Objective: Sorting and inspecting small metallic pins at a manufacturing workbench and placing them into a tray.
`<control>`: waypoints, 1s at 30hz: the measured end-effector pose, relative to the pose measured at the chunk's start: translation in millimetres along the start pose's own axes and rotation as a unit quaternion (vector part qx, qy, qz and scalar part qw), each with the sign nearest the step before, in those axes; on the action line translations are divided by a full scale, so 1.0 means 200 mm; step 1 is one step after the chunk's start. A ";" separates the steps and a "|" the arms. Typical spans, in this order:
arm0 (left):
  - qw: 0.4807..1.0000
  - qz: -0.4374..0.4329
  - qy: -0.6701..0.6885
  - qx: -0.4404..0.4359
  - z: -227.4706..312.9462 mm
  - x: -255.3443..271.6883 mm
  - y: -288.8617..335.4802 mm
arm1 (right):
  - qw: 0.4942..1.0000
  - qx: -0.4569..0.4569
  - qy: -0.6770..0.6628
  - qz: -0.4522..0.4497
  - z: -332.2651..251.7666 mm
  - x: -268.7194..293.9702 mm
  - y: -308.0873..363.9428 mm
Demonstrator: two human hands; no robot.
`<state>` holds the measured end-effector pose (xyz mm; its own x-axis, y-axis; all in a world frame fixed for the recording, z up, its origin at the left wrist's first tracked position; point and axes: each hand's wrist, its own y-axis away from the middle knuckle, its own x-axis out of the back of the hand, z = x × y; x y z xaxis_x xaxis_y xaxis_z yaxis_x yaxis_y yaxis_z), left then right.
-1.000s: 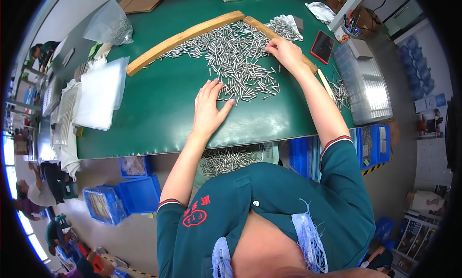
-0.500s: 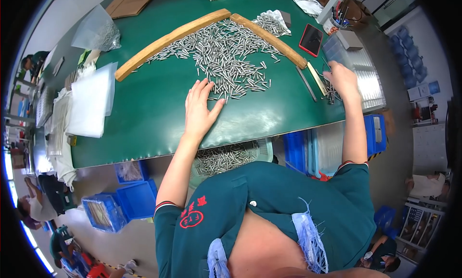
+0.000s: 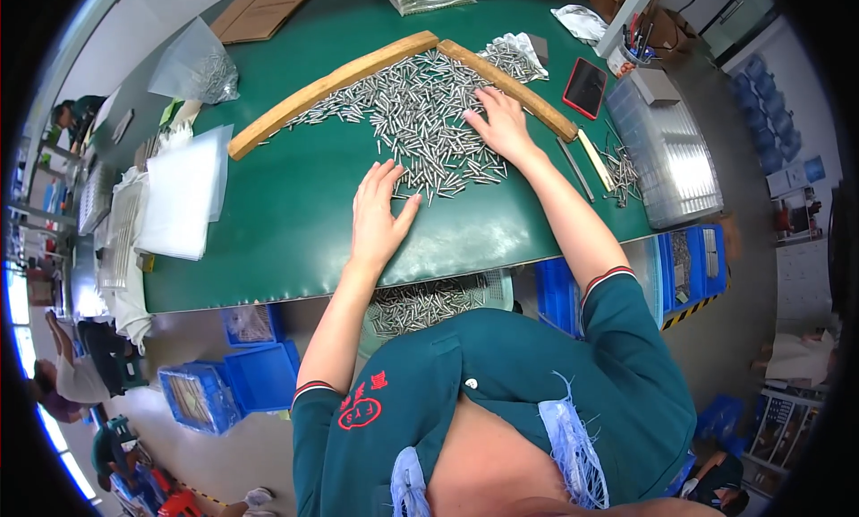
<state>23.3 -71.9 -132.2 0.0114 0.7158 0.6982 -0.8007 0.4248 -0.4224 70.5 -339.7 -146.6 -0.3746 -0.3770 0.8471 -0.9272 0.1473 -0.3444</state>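
A spread heap of small silver metal pins [image 3: 416, 114] lies on the green table. Two wooden bars, a left one [image 3: 331, 92] and a right one [image 3: 514, 87], meet at an angle around its far side. My left hand [image 3: 378, 214] lies at the heap's near left edge, palm down with fingers stretched and thumb apart. Over the heap's right side is my right hand [image 3: 503, 130], fingers extended onto the pins near the right bar. Neither hand visibly holds a pin.
Right of the bars lie a thin metal strip [image 3: 575, 170], a pale stick [image 3: 596, 161] and a small pile of pins [image 3: 624, 172], beside clear plastic trays [image 3: 667, 150]. A red-edged phone [image 3: 585, 87] lies behind. Below the table edge sits a green basket [image 3: 501, 289] of pins.
My right hand has moved left from the small pile of pins beside the plastic trays onto the right side of the main heap. My left hand stays at the heap's near left edge.
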 end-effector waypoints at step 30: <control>1.000 0.011 0.022 0.007 -0.02 -0.01 -0.01 | 0.951 0.212 -0.087 -0.206 -0.48 0.06 0.03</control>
<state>27.3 -72.3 -135.7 0.0198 0.7493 0.6620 -0.8091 0.4009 -0.4296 59.8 -256.0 -100.7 0.0617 -0.4738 0.8784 -0.8962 -0.4137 -0.1601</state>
